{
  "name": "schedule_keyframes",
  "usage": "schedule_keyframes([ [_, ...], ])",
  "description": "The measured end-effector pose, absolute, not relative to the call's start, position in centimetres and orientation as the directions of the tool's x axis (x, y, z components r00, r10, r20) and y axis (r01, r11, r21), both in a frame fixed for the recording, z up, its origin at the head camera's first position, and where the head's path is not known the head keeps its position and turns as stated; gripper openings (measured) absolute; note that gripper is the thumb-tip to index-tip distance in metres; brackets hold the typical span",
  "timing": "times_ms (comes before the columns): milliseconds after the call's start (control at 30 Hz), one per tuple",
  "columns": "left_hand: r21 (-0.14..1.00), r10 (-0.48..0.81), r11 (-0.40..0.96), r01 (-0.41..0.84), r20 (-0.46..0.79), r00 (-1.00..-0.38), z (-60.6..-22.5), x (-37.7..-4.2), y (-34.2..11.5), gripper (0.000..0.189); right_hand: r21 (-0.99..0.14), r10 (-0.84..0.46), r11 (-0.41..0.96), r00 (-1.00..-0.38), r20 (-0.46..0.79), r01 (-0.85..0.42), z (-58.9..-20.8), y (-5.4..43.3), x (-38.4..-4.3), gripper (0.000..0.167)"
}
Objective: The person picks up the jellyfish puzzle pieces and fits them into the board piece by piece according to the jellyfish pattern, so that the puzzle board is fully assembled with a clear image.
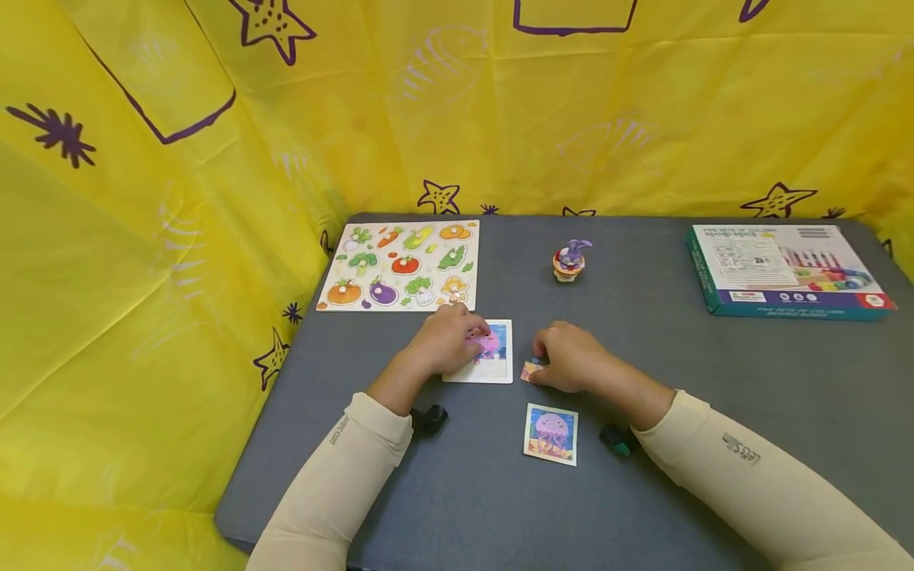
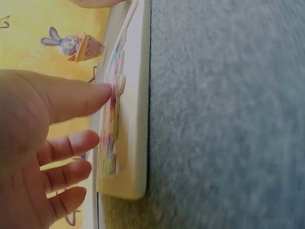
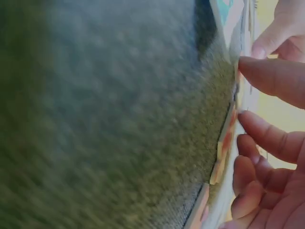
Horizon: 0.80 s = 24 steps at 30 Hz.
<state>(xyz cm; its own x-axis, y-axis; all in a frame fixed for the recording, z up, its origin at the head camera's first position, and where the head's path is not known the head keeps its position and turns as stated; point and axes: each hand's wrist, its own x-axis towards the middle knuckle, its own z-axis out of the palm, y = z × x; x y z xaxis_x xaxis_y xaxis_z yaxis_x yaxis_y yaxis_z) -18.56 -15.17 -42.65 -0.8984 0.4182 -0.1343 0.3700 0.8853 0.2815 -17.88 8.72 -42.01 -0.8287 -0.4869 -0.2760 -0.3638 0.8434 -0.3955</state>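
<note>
A yellow cloth (image 1: 171,317) printed with purple stars and pale fish hangs left of and behind a dark gray table (image 1: 457,500). Toward the table's back left lies a wooden vegetable puzzle board (image 1: 398,266). Just in front of it, the left hand (image 1: 448,339) reaches over a white puzzle tray (image 1: 493,371), its thumb touching a partly assembled pink jellyfish jigsaw (image 1: 491,344) inside; the other fingers are loosely extended, gripping nothing. The tray's near part shows bare white. Right of the tray, on the table, is a small orange jigsaw piece (image 1: 528,371). Nearer the viewer lies a jellyfish picture card (image 1: 551,434). A purple rabbit figurine (image 1: 570,258) stands farther back. The right hand (image 1: 574,358) is at the loose piece — thumb and forefinger slightly apart, remaining fingers curled; whether it grips the piece, I cannot tell. At far right lies a flat, teal-edged box (image 1: 785,271).
</note>
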Motion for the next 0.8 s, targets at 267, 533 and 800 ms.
schedule_keyframes([
  [267, 0.287, 0.429, 0.882, 0.374, -0.161, -0.889, -41.7, -17.2, -17.1, 0.033, -0.498, -0.471, 0.801, -0.864, -0.18, -0.333, -42.6, 8.8, -17.6, 0.031],
  [533, 0.274, 0.426, 0.889, 0.366, -0.204, -0.881, -41.5, -16.0, -18.8, 0.042, -0.609, -0.471, 0.74, -0.867, -0.165, -0.286, -42.0, 9.0, -18.5, 0.017],
  [800, 0.279, 0.409, 0.896, 0.346, -0.215, -0.887, -41.6, -15.8, -19.3, 0.05, -0.722, -0.49, 0.662, -0.846, -0.211, -0.203, -40.9, 7.2, -19.3, 0.013],
])
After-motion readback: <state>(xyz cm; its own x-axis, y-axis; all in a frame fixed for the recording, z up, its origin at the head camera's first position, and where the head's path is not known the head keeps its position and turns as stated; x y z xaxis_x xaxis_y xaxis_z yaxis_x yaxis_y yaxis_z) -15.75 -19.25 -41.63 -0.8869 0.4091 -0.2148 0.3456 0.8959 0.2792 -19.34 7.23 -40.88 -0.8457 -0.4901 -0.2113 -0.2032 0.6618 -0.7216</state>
